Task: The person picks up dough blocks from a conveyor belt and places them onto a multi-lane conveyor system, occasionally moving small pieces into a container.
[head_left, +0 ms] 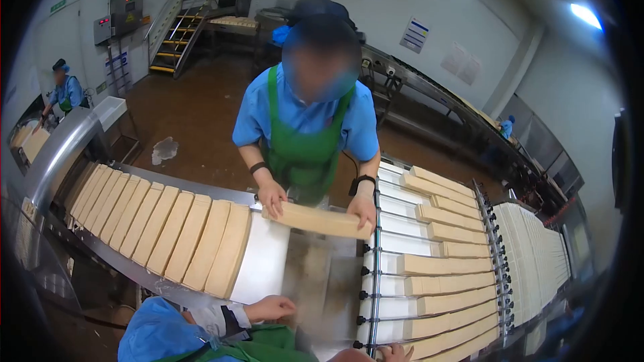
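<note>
My left hand (pixel 270 309) is over the near edge of the gap between two conveyors, its fingers curled together with nothing visible in them. Low in the view, partly cut off, my right hand (pixel 394 352) has its fingers at the near end of a long cream-coloured block (pixel 456 343) on the right conveyor (pixel 386 305). Across from me, a co-worker (pixel 305 127) holds another cream block (pixel 318 220) level over the gap, one hand at each end. More such blocks (pixel 194 238) stand side by side on the left conveyor's white belt (pixel 263 255).
A metal guide rail (pixel 376 255) with black knobs runs along the right conveyor. Beyond its lanes lies a ribbed white belt (pixel 530 248). A curved steel cover (pixel 64 151) rises at far left. Steps (pixel 178 40) and another person (pixel 67 90) are farther back.
</note>
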A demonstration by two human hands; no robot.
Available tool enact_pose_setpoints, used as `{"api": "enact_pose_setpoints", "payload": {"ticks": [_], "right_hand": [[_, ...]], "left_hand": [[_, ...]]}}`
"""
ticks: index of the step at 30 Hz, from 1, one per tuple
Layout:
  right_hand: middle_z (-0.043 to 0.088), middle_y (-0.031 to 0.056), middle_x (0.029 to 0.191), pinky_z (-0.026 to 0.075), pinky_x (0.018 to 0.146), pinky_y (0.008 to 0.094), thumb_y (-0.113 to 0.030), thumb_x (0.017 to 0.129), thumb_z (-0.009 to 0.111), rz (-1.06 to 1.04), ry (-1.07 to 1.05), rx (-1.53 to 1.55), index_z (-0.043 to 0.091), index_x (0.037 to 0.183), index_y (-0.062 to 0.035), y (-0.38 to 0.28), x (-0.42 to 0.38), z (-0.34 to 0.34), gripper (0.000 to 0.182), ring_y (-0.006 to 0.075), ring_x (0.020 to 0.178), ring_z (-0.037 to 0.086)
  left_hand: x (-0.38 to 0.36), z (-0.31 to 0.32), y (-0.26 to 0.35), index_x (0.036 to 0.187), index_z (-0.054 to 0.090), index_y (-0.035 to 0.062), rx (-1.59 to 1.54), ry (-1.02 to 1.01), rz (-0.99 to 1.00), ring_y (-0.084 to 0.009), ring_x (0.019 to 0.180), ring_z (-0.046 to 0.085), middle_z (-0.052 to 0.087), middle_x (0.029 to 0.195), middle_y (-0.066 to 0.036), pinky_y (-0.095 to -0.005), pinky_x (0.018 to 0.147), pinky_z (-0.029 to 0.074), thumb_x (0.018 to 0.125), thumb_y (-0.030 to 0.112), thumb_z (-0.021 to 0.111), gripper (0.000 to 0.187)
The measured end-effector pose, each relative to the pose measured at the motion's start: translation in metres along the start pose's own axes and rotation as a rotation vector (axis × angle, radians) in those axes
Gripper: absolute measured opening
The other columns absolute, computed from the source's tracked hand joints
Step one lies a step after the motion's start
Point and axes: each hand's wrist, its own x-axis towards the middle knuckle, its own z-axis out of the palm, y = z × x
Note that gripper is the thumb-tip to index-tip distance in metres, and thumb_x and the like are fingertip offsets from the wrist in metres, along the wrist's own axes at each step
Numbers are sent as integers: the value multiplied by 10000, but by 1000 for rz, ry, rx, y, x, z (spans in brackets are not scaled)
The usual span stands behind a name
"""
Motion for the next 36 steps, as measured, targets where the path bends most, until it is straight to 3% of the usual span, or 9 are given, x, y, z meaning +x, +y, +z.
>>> {"api": "enact_pose_setpoints", "payload": {"ticks": [2,7,10,11,16,18,26,31,36], "right_hand": [[542,113,1305,212,1084,745,-228,750,711,10,57,85,621,1259,-270,-1,-5,1,519,319,1253,512],[549,149,1278,226,1095,717,-237,677,773,55,-7,118,607,1262,-162,-11,1,18,613,334,1258,496],[589,167,1038,397,958,494,-145,631,759,0,83,203,630,1015,-66,-29,7,-12,412,375,1023,539],[572,151,1062,384,984,484,-138,543,786,28,61,141,625,1033,-84,-29,8,-7,519,359,1059,525],[536,180,1174,342,1039,525,-195,605,796,167,-148,148,575,1145,-52,-37,19,-36,600,364,1153,491],[520,232,1196,342,1039,546,-194,615,795,35,-23,-78,555,1189,-14,-31,28,-20,647,401,1168,480],[549,254,1322,400,1082,474,-206,831,700,-429,-46,527,548,1268,8,-255,261,-64,509,414,1249,507],[447,246,1449,308,1155,470,-296,912,638,-673,128,511,468,1373,51,-425,390,-44,601,388,1377,390],[337,211,1554,217,1196,493,-360,939,590,-620,150,384,383,1454,47,-478,433,-14,689,345,1462,278]], "left_hand": [[-2,-1,-2,1175,669,35,-10,12,0,-92,840,618,700,1010,-32,-252,711,505,936,194,663,288],[-4,-9,-12,1141,676,23,-64,47,25,-88,833,627,714,1017,-42,-244,653,507,933,163,657,251],[-2,-20,-33,1117,683,22,-14,188,239,-79,803,616,710,938,-34,-235,617,493,926,157,658,235],[-12,-25,-33,1097,691,24,-28,243,197,-71,732,590,684,859,-11,-236,605,478,915,158,666,227],[-44,-52,-54,1076,690,20,-163,375,80,-84,716,564,651,802,-7,-250,652,479,891,212,705,267],[-64,-56,-63,1045,678,10,-288,432,69,-88,687,546,628,783,-2,-256,619,466,877,193,717,251],[-95,-75,-113,1356,369,75,-518,728,-185,-140,688,563,590,831,-69,-275,585,465,796,43,732,667],[-110,-85,-83,1488,209,135,-709,562,-92,-152,733,577,597,869,-77,-292,623,492,784,-9,714,878],[-109,-104,-88,1591,61,189,-755,354,-53,-161,841,615,641,957,-116,-290,738,515,813,-40,678,1019]]}}
